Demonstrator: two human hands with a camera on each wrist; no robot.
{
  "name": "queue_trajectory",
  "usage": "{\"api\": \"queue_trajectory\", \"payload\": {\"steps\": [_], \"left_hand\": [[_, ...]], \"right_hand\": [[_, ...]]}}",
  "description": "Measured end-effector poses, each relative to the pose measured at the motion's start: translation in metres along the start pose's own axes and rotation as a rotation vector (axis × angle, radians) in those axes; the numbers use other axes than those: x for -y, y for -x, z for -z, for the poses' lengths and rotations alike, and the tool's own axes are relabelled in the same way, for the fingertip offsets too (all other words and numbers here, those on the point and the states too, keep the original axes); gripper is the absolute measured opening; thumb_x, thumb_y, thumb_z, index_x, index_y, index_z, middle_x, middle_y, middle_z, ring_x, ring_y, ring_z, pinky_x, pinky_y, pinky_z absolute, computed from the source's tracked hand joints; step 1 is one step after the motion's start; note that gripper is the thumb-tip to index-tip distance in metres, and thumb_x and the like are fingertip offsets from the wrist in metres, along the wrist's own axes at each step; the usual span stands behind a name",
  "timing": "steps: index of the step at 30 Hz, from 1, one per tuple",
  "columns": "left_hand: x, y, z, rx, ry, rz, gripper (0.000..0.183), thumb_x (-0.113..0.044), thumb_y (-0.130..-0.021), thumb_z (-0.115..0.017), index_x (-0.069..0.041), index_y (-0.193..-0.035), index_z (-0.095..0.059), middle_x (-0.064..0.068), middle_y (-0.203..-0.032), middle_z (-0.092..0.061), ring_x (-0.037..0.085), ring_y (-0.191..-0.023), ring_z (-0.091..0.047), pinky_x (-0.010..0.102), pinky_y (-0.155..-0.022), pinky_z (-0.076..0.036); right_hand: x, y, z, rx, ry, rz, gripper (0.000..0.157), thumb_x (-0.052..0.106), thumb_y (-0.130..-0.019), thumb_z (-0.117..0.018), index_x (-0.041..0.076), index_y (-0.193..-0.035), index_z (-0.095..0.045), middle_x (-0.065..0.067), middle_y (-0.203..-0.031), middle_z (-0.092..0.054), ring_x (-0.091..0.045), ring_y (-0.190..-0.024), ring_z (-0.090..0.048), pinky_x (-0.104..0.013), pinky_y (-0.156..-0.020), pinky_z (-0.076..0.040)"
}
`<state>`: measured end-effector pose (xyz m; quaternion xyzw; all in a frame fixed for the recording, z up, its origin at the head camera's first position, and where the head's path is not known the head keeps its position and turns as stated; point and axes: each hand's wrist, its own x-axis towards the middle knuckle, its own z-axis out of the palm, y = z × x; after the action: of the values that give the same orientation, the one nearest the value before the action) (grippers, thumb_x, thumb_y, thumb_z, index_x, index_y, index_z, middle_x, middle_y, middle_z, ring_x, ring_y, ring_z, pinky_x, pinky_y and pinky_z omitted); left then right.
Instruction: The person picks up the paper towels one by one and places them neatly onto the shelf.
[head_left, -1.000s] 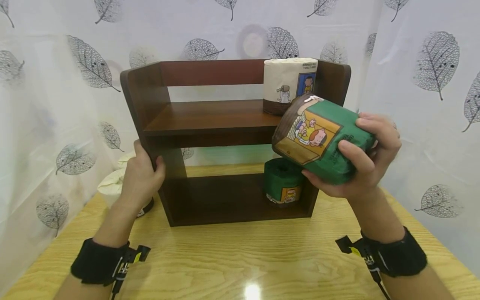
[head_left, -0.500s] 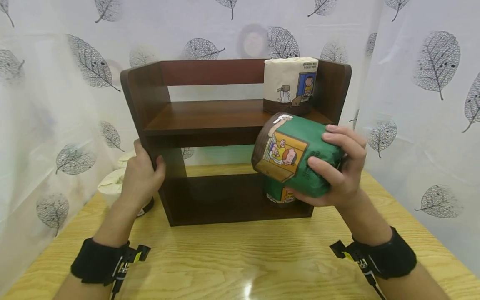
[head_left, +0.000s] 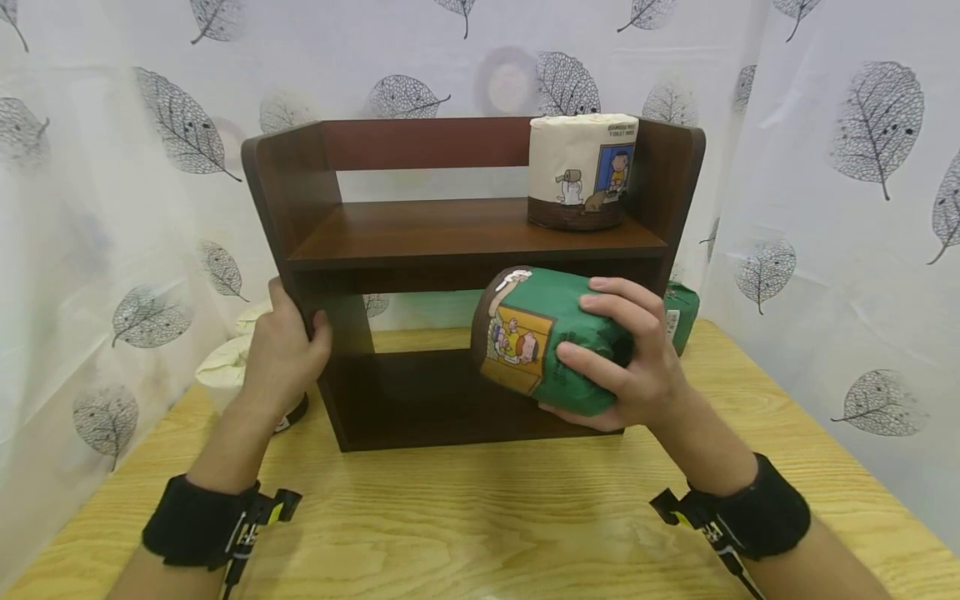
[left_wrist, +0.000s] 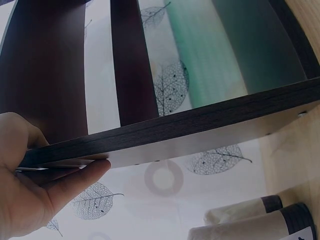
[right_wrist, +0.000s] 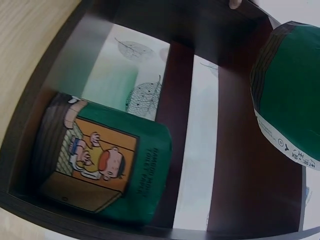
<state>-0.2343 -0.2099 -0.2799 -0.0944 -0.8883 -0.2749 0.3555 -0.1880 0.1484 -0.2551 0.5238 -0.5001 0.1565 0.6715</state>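
My right hand (head_left: 633,350) grips a green toilet paper roll (head_left: 543,321) with a brown band, tilted on its side in front of the lower shelf. In the right wrist view this held roll (right_wrist: 295,90) fills the right edge. Another green roll (right_wrist: 102,155) stands on the lower shelf, hidden behind the held one in the head view. My left hand (head_left: 285,354) holds the left side panel of the dark wooden shelf unit (head_left: 450,254); in the left wrist view, its fingers (left_wrist: 80,180) and thumb lie on either side of the panel's edge.
A cream toilet paper roll (head_left: 577,171) stands at the upper shelf's right end. Cream rolls (head_left: 223,367) stand on the table (head_left: 420,508) left of the unit, partly behind my hand. Another green roll (head_left: 681,312) shows behind its right side. A leaf-print curtain (head_left: 465,50) hangs behind.
My right hand has moved left and down with the green roll, which now covers the roll on the lower shelf. A green roll behind the unit's right side has come into view. My left hand stays put.
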Motion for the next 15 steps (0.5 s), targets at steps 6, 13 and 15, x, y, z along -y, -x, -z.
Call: {"api": "queue_trajectory", "payload": {"steps": [6,13,15], "left_hand": [[0.0,0.0,0.001,0.018,0.001,0.008,0.049,-0.02,-0.087,-0.046,0.006,-0.123,-0.027,0.025,-0.068,-0.053,0.035,-0.056,-0.056,0.047,-0.045,-0.045],[0.0,0.0,0.001,0.013,-0.004,0.004,0.049,-0.02,-0.087,-0.046,0.005,-0.124,-0.026,0.025,-0.068,-0.053,0.035,-0.056,-0.056,0.048,-0.046,-0.045],[0.0,0.0,0.001,0.011,-0.005,0.002,0.049,-0.02,-0.087,-0.046,0.006,-0.124,-0.026,0.025,-0.068,-0.053,0.035,-0.056,-0.056,0.048,-0.046,-0.046]], "right_hand": [[0.003,0.007,-0.005,0.083,-0.062,0.029,0.048,0.05,-0.072,-0.067,0.017,-0.105,-0.058,-0.024,-0.108,-0.047,-0.045,-0.097,-0.046,-0.059,-0.066,-0.046],[0.007,0.019,-0.012,0.217,-0.104,0.034,0.053,0.051,-0.072,-0.067,0.017,-0.111,-0.058,-0.025,-0.11,-0.048,-0.047,-0.098,-0.047,-0.058,-0.069,-0.047],[0.008,0.024,-0.014,0.255,-0.109,0.03,0.054,0.052,-0.072,-0.067,0.017,-0.113,-0.057,-0.026,-0.111,-0.048,-0.047,-0.099,-0.047,-0.057,-0.072,-0.047]]}}
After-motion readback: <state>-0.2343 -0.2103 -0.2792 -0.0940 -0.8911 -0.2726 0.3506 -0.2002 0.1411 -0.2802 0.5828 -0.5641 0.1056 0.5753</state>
